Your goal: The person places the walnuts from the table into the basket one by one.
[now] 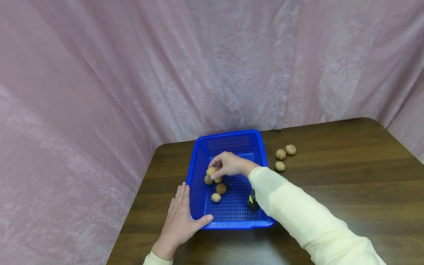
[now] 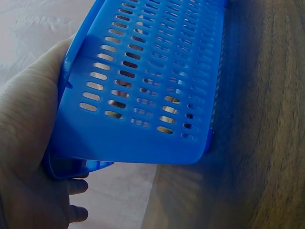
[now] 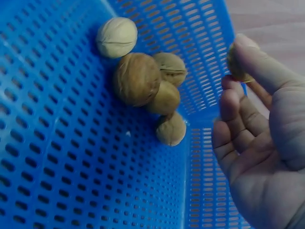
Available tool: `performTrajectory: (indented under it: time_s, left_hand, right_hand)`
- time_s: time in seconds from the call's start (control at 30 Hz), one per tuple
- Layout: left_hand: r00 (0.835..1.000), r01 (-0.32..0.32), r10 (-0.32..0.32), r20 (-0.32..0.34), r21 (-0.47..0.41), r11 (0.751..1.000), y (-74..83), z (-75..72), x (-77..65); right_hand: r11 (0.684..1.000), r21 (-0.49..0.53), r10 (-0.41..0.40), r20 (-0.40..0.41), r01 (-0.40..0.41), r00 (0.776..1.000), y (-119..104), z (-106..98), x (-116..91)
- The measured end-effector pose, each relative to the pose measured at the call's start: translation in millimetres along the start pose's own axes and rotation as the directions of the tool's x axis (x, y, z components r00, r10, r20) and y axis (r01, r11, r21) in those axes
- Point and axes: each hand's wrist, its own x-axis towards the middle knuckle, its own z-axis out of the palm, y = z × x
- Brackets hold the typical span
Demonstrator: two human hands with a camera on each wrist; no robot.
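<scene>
A blue perforated plastic basket [image 1: 236,224] stands on the table. My right hand [image 1: 230,163] is over its left part and pinches a walnut [image 1: 211,171] between thumb and fingers. That held walnut [image 3: 238,67] is partly hidden behind the thumb in the right wrist view. Below it on the basket floor lie several more walnuts, among them a dark brown one [image 1: 221,188] and a pale one [image 1: 216,197]. My left hand [image 1: 180,221] rests on the basket's near left corner, fingers straight along the left rim and thumb over the front rim.
On the wooden table [image 1: 338,176], right of the basket, are three loose walnuts [image 1: 281,154]. A pink curtain [image 1: 232,66] hangs behind the table's back edge. A small black device [image 1: 253,204] with a yellow mark shows at my right sleeve, over the basket.
</scene>
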Motion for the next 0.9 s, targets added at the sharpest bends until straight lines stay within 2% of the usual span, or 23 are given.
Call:
performTrajectory:
  time_s: [0.2, 0.6, 0.9]
  left_hand:
    - [1.0, -0.01, 0.01, -0.015, 0.003, 1.0, -0.3, 0.1, 0.2]
    - [0.999, -0.019, 0.019, -0.028, 0.004, 1.0, 0.0, 1.1, -0.4]
    - [1.0, -0.018, 0.018, -0.025, 0.005, 1.0, 0.0, 1.0, -0.6]
  right_hand:
    - [0.994, -0.095, 0.052, 0.044, -0.048, 0.998, 3, 6, -1]
    - [0.979, -0.188, 0.097, 0.081, -0.081, 0.992, 6, 12, -1]
    - [0.973, -0.215, 0.105, 0.092, -0.083, 0.99, 7, 14, -1]
